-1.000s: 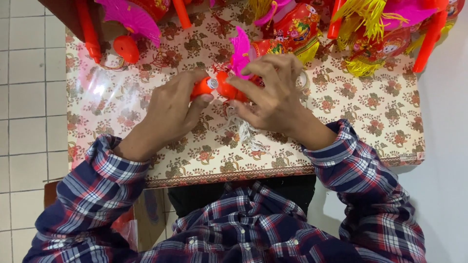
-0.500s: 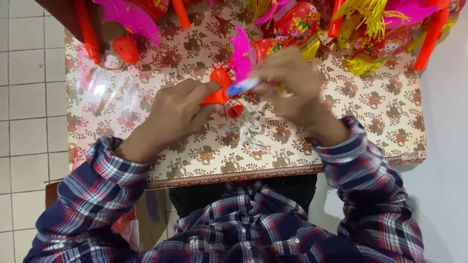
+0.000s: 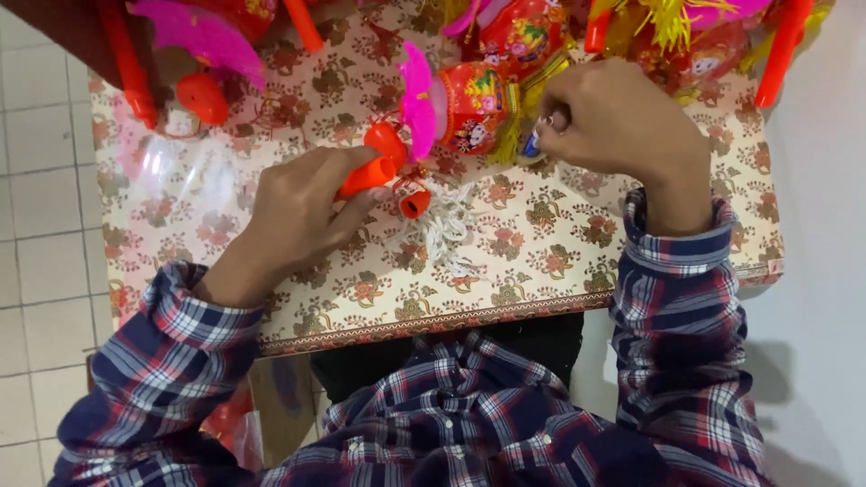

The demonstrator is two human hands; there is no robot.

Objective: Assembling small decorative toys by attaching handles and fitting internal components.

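**Ana:** On the floral-patterned table [image 3: 559, 271], seen from above, our left hand [image 3: 298, 212] closes around an orange plastic handle [image 3: 370, 171]. That handle ends in a rounded orange knob, and a bright pink fin-shaped piece [image 3: 417, 101] stands just beyond it.

**Ben:** What has changed from a moment ago?

**Ana:** Half a second back, our right hand [image 3: 618, 117] sat close over the orange piece, holding something small and bluish against it. Now that hand has drawn away to the right and rests near a red lantern-like toy [image 3: 474, 106] with yellow fringe. We judge that the two hands have parted after working together on the orange piece, so the joining step looks finished or paused.

**Ben:** How does each hand grip?

**Ana:** Our left fingers wrap snugly around the orange handle, thumb side pressed along it. Our right hand is curled into a loose fist; a small bluish object [image 3: 532, 144] peeks out at the fingertips, so we take it as pinched there, though most of it is hidden.

**Ben:** Where does the orange piece lie relative to the grip?

**Ana:** It pokes out up and to the right from our left fist, with a small red cap [image 3: 415, 203] and a tangle of white string [image 3: 446, 225] lying on the table just below it. Our right hand is well apart from it.
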